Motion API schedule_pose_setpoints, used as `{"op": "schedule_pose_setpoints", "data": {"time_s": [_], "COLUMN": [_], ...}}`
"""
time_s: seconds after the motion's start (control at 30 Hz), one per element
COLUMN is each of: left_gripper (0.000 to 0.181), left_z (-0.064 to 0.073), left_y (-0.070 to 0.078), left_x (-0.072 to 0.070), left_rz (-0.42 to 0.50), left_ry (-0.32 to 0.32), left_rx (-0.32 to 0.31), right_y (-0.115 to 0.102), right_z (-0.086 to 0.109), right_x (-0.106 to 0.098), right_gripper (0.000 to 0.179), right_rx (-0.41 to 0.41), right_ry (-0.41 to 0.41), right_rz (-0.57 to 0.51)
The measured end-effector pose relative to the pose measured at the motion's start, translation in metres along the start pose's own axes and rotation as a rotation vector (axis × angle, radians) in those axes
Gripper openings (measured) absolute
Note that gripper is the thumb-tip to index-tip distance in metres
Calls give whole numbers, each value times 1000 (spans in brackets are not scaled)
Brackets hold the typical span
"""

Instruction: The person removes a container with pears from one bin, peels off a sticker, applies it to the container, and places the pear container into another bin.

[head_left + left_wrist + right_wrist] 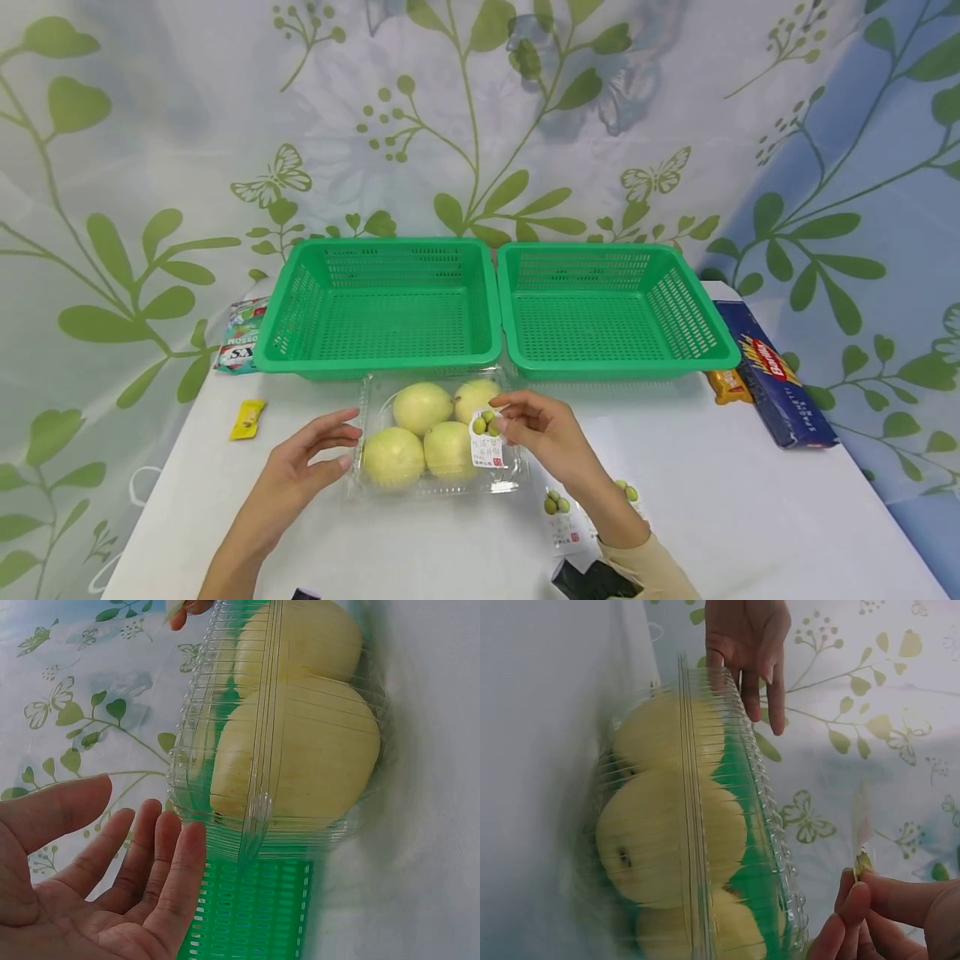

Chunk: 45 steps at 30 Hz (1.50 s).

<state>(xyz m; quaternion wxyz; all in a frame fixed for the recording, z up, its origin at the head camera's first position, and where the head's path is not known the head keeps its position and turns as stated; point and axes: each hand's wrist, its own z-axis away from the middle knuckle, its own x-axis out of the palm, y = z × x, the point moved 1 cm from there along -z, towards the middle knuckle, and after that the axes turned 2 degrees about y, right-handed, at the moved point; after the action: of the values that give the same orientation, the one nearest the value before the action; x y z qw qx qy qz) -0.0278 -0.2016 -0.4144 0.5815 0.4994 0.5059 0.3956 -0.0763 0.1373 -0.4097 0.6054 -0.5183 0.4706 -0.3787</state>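
A clear plastic clamshell box (442,493) lies lid-up on the white table, with several round, pale yellow-green fruits (422,408) inside. Between thumb and fingertips, my right hand (543,433) pinches the upper edge of a white label (487,454) printed with green fruit and writing. The label is over the right part of the lid; the right wrist view shows it edge-on, standing up from the fingers (855,900). At the box's left side is my left hand (303,458), palm turned toward it, fingers extended and fingertips close to its edge.
Two green baskets (375,365) stand side by side behind the box. More labels (562,521) lie beside my right forearm, near a black object (592,581). At left are a yellow wrapped candy (247,419) and a snack bag (238,346); at right, a blue spaghetti box (780,392) and orange packet (727,386).
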Motion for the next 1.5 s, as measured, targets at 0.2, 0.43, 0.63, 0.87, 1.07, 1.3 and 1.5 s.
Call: {"op": "schedule_pose_setpoints", "data": {"time_s": [0.2,0.43,0.63,0.87,1.07,1.3,1.5], "left_gripper": [50,55,57,71,83,70,69], "left_z": [0,9,13,5,-1,-6,-8], "left_y": [-1,10,20,20,15,13,8], "left_x": [3,11,28,50,62,70,76], "left_rz": [-34,-242,-437,-543,-651,-729,-757], "left_ry": [-17,-119,-110,-79,-24,32,-9], "left_rx": [57,230,224,315,439,587,607], "right_y": [-6,-11,-19,-27,-21,-17,-16], "right_z": [-10,-20,-31,-41,-47,-50,-52], "right_x": [7,15,23,35,42,46,49], "right_gripper": [22,20,16,11,12,11,11], "right_rx": [-21,-13,-71,-154,-187,-222,-221], "right_ry": [18,4,33,79,61,57,60], "right_rz": [9,53,143,287,328,349,400]}}
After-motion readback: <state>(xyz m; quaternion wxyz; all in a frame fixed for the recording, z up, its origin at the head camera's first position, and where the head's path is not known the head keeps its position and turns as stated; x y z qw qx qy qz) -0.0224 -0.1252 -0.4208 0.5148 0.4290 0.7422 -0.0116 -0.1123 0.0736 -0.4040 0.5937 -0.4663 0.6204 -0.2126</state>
